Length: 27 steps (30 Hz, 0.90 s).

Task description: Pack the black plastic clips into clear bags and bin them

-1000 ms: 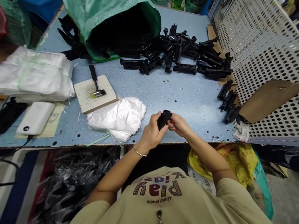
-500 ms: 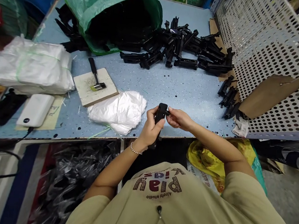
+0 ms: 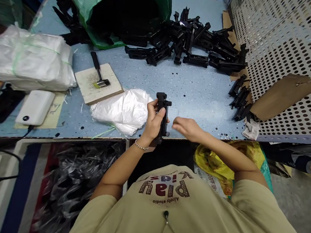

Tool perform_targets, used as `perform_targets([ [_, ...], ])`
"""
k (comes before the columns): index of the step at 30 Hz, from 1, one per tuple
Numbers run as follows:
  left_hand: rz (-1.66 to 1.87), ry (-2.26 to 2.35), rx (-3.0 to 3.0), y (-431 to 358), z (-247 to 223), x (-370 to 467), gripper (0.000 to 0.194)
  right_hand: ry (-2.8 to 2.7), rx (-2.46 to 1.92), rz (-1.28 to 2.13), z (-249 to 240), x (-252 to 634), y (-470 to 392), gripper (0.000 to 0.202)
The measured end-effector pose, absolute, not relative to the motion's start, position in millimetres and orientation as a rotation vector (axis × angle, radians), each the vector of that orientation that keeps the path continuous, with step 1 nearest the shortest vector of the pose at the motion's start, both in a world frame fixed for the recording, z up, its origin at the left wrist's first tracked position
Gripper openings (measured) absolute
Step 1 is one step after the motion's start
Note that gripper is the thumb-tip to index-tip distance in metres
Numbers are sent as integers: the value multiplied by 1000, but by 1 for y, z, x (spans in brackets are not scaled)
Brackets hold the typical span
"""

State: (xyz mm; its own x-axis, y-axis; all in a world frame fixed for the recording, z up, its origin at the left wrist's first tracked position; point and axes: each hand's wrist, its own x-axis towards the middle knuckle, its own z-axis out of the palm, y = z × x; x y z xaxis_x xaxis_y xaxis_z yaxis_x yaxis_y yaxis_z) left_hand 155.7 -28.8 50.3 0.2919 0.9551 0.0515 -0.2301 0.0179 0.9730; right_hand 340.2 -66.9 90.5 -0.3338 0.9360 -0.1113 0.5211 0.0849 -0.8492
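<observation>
My left hand (image 3: 152, 126) is wrapped round a long black plastic part (image 3: 161, 101), held upright over the front edge of the table. Small knobs stick out from the part's right side, near its top and bottom. A short gap to the right, my right hand (image 3: 187, 129) is closed with its fingers curled in; whatever it may hold is hidden. Just left of my left hand lies a stack of thin white plastic bags (image 3: 121, 109). Similar black plastic parts (image 3: 195, 60) are heaped at the back of the table.
A green sack (image 3: 86, 0) lies open at the back with black parts inside. On a wooden board (image 3: 85, 87) rests a hammer (image 3: 97, 65). A white power bank (image 3: 35, 108) and a wrapped white bundle (image 3: 30, 58) are at left. A perforated metal panel (image 3: 288, 52) borders the right.
My right hand has come away from the black part. My left hand has turned the part and raised it slightly, so its knobbed side now shows. The camera view has shifted slightly.
</observation>
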Motion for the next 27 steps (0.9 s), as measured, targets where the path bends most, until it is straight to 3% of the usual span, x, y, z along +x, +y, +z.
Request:
perform_targets([
  [2,1122,799,1167,-27,51,158,44,-1960,-1447,1153,85,333,-82,65],
  [6,1348,730,1278,-28,43,172,52,-1503,-1426,1715,68,331,-95,61],
  [8,1426,728,1277,-23,30,181,57,-1437,-1432,1815,59,343,-81,60],
  [10,1349,830,1183,-15,12,190,53,-1596,-1550,1587,53,364,-46,57],
  [14,981,1134,1245,-8,-23,211,34,-1746,-1956,663,51,419,74,39],
  [17,914,1229,1524,-15,-41,228,40,-1753,-2175,259,59,456,160,52],
  [20,926,1240,1732,-20,-52,234,52,-1762,-2297,218,67,482,202,65],
  [27,927,1104,1576,8,-35,208,62,-1644,-2201,526,52,481,156,46],
])
